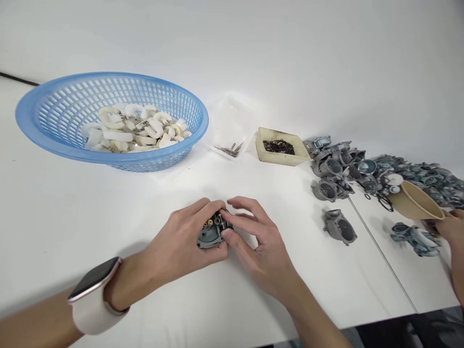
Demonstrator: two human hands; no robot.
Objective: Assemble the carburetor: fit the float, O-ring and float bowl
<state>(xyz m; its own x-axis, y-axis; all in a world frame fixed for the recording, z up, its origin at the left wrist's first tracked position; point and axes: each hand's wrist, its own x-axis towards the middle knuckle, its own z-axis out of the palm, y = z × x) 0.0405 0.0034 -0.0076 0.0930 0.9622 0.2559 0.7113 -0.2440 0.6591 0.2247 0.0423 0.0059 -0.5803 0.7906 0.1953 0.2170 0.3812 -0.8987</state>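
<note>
My left hand is wrapped round a grey metal carburetor body, held a little above the white table. Small brass jets show in its upturned face. At the body's right side, the thumb and index finger of my right hand are pinched close together, touching it. A small pale metal part shows beside these fingertips, but whether they grip it is hidden. The other fingers of my right hand are bent and apart from the body.
A blue basket of white floats stands at the back left. Beside it are a white tray with thin pins and a cream box of black rings. Metal bowls and carburetor parts lie right, near another person's hand at a tan container.
</note>
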